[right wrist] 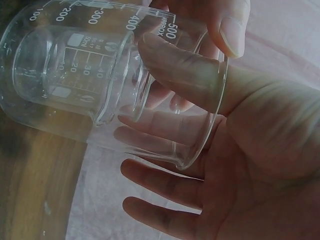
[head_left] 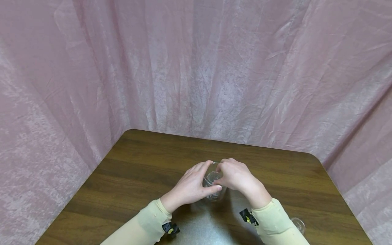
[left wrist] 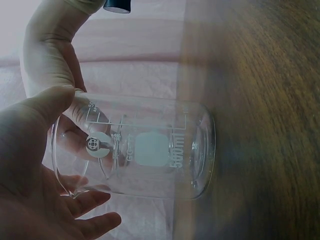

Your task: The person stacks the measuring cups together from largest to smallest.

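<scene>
One large beaker (left wrist: 152, 148), marked 500 ml in white, stands mouth up on the brown wooden table (head_left: 153, 160), between five and six o'clock from the middle of the head view. Down inside it sits a small beaker (right wrist: 85, 75) with its own white scale. At nine o'clock of the large beaker, the left hand (head_left: 193, 185) grasps it near the rim, thumb on one side and fingers on the other. At three o'clock, the right hand (head_left: 237, 175) reaches thumb and finger into the mouth; whether they pinch the small beaker, I cannot tell. Another clear glass (head_left: 298, 224) rests at four o'clock, just beside the right sleeve (head_left: 277, 217). A pink curtain (head_left: 183, 68) hangs at twelve.
</scene>
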`<state>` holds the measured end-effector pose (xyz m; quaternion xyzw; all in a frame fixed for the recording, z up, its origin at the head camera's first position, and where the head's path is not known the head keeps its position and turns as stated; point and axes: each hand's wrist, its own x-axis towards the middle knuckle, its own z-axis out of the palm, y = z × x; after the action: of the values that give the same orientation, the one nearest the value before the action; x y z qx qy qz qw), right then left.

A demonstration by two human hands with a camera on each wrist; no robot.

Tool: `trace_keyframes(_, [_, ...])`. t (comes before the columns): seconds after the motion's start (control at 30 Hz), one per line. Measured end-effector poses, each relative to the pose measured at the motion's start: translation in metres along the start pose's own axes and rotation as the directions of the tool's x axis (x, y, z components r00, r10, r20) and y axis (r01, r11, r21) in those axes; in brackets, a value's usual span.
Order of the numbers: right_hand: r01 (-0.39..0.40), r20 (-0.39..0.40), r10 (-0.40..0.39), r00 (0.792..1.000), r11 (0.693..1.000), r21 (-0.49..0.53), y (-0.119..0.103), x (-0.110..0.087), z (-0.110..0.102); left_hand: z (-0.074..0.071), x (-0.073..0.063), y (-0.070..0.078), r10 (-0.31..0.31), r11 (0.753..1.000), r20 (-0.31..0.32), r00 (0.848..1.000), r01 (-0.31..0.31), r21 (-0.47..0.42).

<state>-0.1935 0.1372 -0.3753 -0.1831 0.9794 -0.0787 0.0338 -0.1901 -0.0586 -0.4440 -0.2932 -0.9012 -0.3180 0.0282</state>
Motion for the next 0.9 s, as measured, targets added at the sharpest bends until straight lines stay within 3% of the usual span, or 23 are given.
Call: trace_keyframes(0.9, [0.001,-0.011,-0.001,1.000,1.000,0.019,0.0000,-0.0014,0.0001,-0.0014,-0.0007,0.0016,-0.005,1.000,0.001,1.000,0.005,-0.011])
